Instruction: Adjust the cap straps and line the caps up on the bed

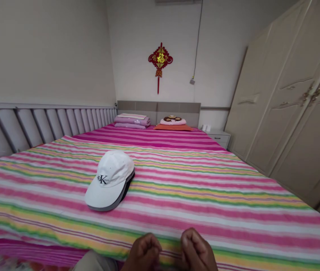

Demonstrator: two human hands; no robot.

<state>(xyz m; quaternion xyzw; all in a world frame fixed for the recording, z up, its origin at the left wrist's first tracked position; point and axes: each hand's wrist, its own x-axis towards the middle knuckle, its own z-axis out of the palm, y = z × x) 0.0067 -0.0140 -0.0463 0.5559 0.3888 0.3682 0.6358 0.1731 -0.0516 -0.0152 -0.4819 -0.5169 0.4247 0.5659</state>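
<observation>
My left hand [145, 251] and my right hand [198, 249] are side by side at the near edge of the bed, a small gap between them. Both have their fingers curled in, and I see nothing held in either. A white baseball cap [116, 168] with black "CK" letters lies ahead and to the left, its brim pointing toward the near left. Darker headwear, grey and black at the edge, shows beneath it, mostly hidden. Neither hand touches the caps. Under them spreads a striped sheet [205, 195] in pink, white, yellow and green.
Folded purple bedding [133, 121] and an orange pillow [173, 128] with a pink folded item rest by the headboard [176, 109]. A metal rail [49, 122] runs along the left. A nightstand [218, 137] and tall wardrobe [287, 98] stand right. My knee [96, 261] shows at the bottom.
</observation>
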